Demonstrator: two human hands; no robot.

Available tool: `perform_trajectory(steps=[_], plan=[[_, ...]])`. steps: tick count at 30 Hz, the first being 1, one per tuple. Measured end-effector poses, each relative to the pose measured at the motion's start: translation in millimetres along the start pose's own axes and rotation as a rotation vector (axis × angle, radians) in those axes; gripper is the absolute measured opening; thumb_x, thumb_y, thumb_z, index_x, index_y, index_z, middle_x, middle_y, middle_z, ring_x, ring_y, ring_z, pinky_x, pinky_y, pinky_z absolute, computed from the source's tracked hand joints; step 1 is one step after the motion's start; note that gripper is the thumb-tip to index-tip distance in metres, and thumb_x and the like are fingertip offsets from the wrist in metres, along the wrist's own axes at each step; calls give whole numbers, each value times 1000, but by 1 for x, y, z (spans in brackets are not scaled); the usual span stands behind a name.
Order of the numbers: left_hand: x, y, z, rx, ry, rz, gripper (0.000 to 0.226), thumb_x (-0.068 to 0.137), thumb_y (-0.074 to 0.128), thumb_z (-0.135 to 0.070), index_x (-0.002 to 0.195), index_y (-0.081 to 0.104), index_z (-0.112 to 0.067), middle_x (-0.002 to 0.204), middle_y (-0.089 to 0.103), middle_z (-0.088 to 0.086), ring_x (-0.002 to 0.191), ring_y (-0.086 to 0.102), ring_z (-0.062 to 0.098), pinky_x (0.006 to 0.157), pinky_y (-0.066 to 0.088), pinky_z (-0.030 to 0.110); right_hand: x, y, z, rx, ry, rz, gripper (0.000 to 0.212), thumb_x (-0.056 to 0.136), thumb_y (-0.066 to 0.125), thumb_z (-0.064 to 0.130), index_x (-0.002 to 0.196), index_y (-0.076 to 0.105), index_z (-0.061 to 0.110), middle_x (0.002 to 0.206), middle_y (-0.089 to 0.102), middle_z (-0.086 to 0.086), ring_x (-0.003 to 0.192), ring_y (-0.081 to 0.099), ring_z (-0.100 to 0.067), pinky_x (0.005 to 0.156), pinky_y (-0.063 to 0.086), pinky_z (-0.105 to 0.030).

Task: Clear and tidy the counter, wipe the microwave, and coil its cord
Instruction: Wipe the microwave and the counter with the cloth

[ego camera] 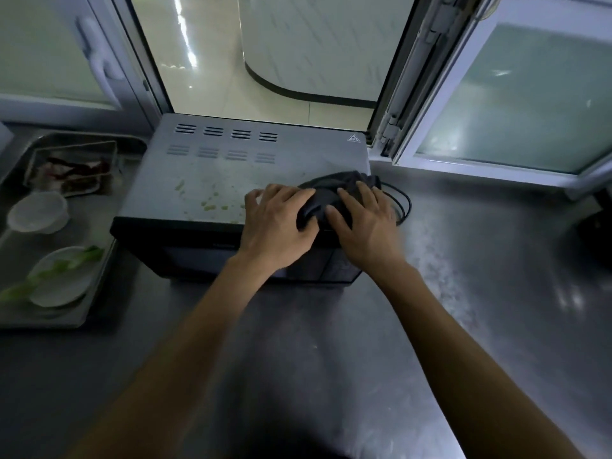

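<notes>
Two bare forearms reach up from six o'clock over the brushed steel counter (463,293), dull and streaked with pale residue. The left hand (276,223) and right hand (364,220) both press down with fingers spread on a crumpled dark cloth (326,193), soft and bunched, at the front right corner of the microwave (215,173). The microwave is a boxy grey metal case, long axis running nine to three o'clock, its dark door facing six; greenish smears dot its top, vent slots line the far edge. A thin black cord (402,203) loops off its right side at three o'clock. At nine o'clock a steel tray (99,270) holds white bowls and green scraps. At twelve, an open window (265,54)
</notes>
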State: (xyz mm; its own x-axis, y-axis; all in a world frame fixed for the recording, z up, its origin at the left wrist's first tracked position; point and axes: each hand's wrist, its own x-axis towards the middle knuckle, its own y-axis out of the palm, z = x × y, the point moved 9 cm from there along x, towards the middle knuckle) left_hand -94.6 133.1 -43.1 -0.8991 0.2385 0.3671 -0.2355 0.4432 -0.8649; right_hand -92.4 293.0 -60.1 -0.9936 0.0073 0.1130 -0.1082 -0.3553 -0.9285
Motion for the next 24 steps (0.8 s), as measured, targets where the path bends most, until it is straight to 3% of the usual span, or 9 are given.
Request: perform_trajectory(steps=[5,15,24], plan=[[-5,-7,10,-40,-10,-51,39,92,47,-34,124,64,-21,120,66,-4,117,55,20,99,37,50,8,5,8,-47,9,80,64,97,34,66,153,32,35,164,19,-9,151,8,-33,121,13,-51],[-25,-25,26,124,-71,-93,34,98,48,-33,122,66,-16,118,67,1,111,60,26,90,45,50,34,23,19,-151,-140,254,76,88,32,71,156,16,39,166,6,-7,150,-2,-38,121,2,-54],[-49,-64,71,179,-191,-77,39,92,49,-31,123,63,-11,121,66,8,112,58,31,88,49,51,35,35,60,-147,-241,300,71,90,32,67,155,21,39,166,7,-6,150,-2,-39,121,2,-57]])
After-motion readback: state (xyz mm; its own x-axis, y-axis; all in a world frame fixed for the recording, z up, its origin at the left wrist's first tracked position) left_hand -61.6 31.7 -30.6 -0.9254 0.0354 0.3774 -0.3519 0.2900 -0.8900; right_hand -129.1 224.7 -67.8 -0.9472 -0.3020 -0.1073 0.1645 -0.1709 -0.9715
